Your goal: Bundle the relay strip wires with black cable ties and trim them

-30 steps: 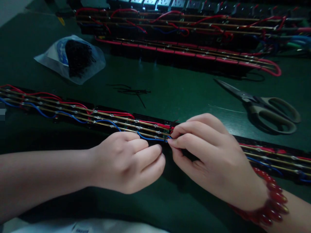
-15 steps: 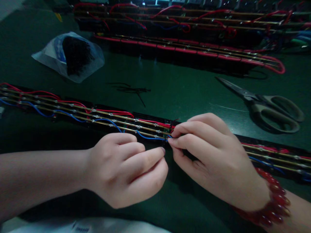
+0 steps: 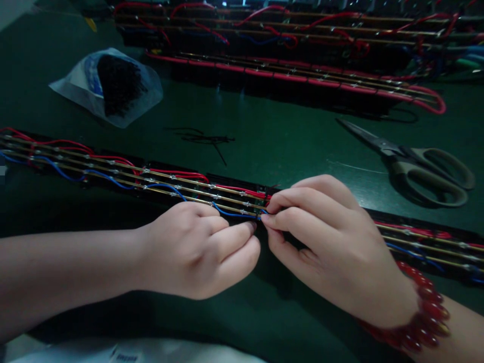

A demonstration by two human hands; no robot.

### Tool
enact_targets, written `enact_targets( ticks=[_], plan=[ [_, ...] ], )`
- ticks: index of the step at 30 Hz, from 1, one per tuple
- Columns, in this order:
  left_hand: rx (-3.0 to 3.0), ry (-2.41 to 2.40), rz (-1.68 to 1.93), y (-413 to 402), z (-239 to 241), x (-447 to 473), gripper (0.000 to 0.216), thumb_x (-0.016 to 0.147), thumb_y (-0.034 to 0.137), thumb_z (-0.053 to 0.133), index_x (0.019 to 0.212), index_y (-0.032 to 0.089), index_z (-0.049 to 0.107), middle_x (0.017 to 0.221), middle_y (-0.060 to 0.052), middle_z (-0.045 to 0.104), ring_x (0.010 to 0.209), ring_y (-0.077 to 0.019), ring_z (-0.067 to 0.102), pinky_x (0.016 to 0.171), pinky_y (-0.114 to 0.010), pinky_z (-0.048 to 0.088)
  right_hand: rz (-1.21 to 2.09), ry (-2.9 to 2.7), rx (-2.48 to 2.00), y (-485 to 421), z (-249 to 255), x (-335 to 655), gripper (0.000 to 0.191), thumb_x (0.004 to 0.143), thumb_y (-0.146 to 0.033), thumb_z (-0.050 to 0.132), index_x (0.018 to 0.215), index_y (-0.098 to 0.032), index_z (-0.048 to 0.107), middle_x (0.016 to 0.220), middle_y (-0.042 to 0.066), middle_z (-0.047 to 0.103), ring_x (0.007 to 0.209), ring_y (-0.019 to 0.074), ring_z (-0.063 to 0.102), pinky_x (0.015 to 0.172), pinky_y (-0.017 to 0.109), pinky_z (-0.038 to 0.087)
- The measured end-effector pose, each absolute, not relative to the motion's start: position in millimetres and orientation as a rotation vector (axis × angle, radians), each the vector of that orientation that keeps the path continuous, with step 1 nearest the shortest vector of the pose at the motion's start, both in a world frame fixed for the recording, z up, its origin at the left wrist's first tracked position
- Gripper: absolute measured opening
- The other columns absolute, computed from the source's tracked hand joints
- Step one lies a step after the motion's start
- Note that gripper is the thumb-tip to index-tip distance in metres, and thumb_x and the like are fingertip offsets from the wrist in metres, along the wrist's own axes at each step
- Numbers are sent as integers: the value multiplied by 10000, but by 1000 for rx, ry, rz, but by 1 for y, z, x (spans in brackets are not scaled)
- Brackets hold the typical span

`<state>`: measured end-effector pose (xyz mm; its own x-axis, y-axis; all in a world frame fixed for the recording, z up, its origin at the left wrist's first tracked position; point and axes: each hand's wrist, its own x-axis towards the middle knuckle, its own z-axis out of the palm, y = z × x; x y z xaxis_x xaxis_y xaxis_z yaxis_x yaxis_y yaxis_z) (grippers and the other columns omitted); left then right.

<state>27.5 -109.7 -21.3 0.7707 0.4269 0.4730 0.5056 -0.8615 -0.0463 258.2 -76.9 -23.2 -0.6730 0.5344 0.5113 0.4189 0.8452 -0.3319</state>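
Observation:
A long black strip (image 3: 223,180) with brass rods, red wires (image 3: 181,174) and blue wires (image 3: 237,215) runs across the table. Over its middle is my right hand (image 3: 325,242), closed in a pinch at the strip's near edge beside the blue wire; whatever is between the fingertips is too small to make out. My left hand (image 3: 204,252) is closed too, thumb and forefinger pressed together just below that spot. What these fingers hold is hidden. A red bead bracelet (image 3: 427,312) circles my right wrist.
Beyond the strip lie several thin black ties (image 3: 207,138), scissors (image 3: 419,169) with their blades pointing left, and a clear bag (image 3: 151,93) of black bristle-like pieces. More wired strips (image 3: 287,75) line the table's far side.
My left hand has turned a little and risen slightly towards the strip, its knuckles now covering more of the blue wire. My right hand stays almost in place.

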Motion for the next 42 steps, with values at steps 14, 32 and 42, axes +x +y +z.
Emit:
enact_targets(
  ticks=[14,32,42],
  plan=[
    [-2893,-663,-777,-110,-19,23,108,894,174,683,972,223,740,1005,-34,793,643,-123,628,508,-288,450,192,-2444,-702,-77,-22,259,156,932,-84,686,795,-159,671,937,79,738,884,204,591,820,372,561],
    [-2823,-725,-704,-105,-17,30,232,1022,123,455,909,173,652,707,27,693,533,-113,590,492,-287,433,126,-2464,-677,-76,-22,257,184,938,-104,692,766,-162,660,962,91,757,889,210,620,755,363,570],
    [-2870,-738,-798,-119,-19,23,165,925,133,613,1047,189,709,1040,-30,804,677,-114,676,600,-286,562,158,-2473,-701,-77,-21,257,189,924,-89,697,768,-180,644,982,86,762,893,215,610,768,378,583]
  ],
)
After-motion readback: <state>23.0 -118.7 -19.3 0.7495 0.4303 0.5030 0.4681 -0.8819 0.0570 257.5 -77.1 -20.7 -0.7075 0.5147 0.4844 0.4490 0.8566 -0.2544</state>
